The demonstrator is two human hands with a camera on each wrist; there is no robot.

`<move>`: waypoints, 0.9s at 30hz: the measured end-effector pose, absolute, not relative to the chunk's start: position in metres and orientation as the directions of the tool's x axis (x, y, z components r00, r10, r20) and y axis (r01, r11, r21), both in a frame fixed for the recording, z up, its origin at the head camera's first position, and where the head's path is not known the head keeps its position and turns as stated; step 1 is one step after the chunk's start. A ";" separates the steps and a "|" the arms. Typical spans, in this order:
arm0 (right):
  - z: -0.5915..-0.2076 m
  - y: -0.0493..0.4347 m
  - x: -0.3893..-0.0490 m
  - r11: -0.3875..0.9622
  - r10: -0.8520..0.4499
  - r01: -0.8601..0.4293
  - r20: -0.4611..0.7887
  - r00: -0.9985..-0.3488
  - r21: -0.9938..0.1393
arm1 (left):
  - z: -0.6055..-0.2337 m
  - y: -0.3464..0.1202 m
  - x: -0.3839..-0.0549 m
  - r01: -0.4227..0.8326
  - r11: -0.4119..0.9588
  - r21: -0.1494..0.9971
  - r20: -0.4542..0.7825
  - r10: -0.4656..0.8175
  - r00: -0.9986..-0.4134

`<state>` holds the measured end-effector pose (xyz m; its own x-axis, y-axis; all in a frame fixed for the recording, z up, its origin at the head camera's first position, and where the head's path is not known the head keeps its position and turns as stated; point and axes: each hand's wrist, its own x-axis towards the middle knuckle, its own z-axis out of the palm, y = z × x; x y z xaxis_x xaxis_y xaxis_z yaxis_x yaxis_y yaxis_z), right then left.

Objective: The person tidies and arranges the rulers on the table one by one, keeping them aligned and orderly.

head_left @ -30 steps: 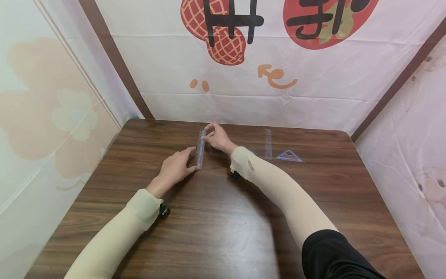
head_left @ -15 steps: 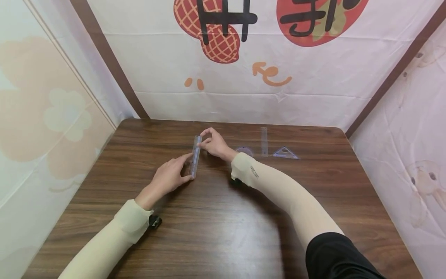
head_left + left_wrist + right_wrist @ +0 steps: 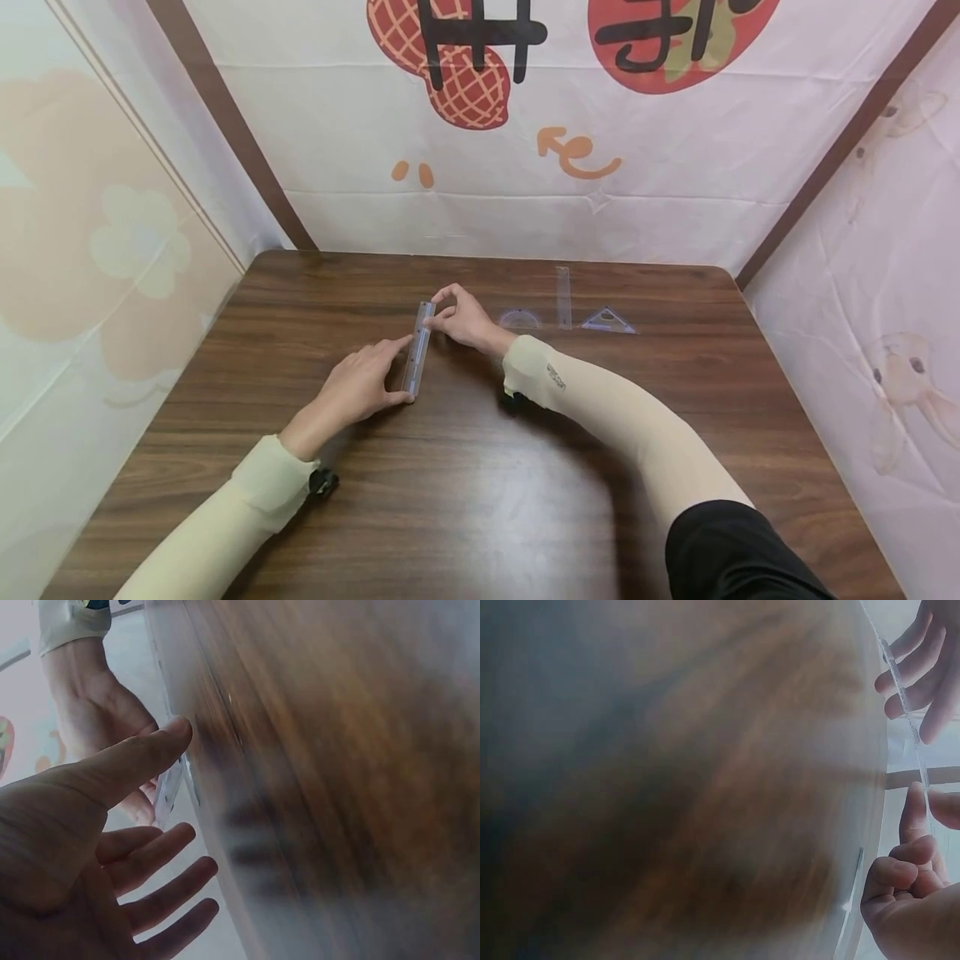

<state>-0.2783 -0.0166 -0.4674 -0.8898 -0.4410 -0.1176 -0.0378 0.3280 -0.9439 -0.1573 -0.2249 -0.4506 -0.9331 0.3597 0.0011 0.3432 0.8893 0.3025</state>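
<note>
A clear plastic ruler [image 3: 417,350] slants between both hands in the head view. My left hand [image 3: 358,385] holds its near part, with the thumb at the near end and a fingertip at the left edge. In the left wrist view the thumb [image 3: 142,754] and spread fingers lie around that part. At the ruler's far end, my right hand [image 3: 467,321] pinches it between thumb and finger. The right wrist view has the ruler [image 3: 907,705] edge-on, apart from the tabletop, while the right hand's remaining fingers [image 3: 892,874] are curled.
On the wooden table [image 3: 480,467], a clear protractor [image 3: 520,313], a second clear ruler [image 3: 564,298] and a set square [image 3: 609,322] lie in a row at the back, right of the hands. A printed white curtain [image 3: 330,125] hangs behind the table.
Both hands have brought the ruler nearer to me and slightly left; it looks larger now. The protractor, earlier mostly hidden by the right arm, shows. The view has shifted slightly.
</note>
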 end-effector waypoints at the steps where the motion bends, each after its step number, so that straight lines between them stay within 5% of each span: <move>1: -0.467 -0.015 -0.277 0.323 -0.443 -0.036 -0.118 -0.889 -0.946 | -0.450 -0.225 -0.156 0.345 0.888 0.303 0.001 0.362 -0.932; 27: -0.477 -0.001 -0.251 0.301 -0.490 -0.044 -0.115 -0.864 -0.953 | -0.448 -0.226 -0.125 0.404 0.868 0.288 -0.006 0.423 -0.906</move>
<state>-0.2514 -0.0014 -0.4769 -0.8641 -0.4900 -0.1148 -0.0439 0.3006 -0.9527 -0.1247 -0.2259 -0.4482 -0.9061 0.4230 -0.0060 0.4035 0.8684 0.2881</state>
